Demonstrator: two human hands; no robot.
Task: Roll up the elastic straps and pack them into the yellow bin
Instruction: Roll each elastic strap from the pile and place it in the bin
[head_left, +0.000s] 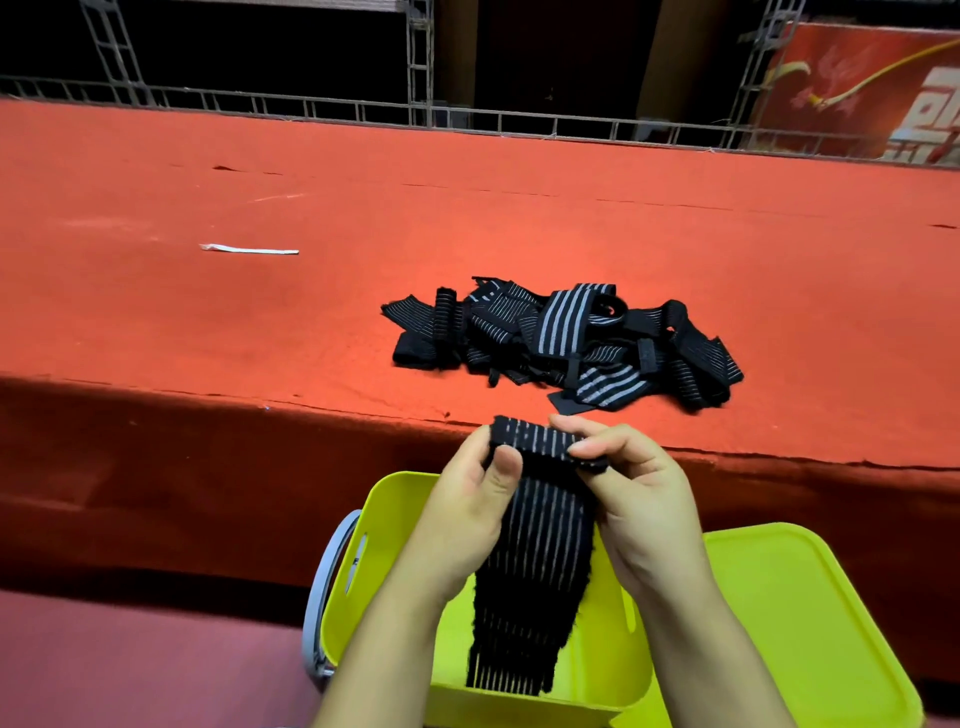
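1. I see the left hand (470, 512) and right hand (631, 496) pinching the top of one strap (535, 561), fingers curled around its rolled end.
2. It hangs over the yellow bin (358, 566).
3. More straps (566, 343) lie piled on the red tabletop (260, 322) beyond.

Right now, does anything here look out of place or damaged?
A thin white strip lies alone on the red cloth, far left of the strap pile. The cloth has small tears near its front edge. Otherwise nothing: both hands hold a strap over the yellow bin.
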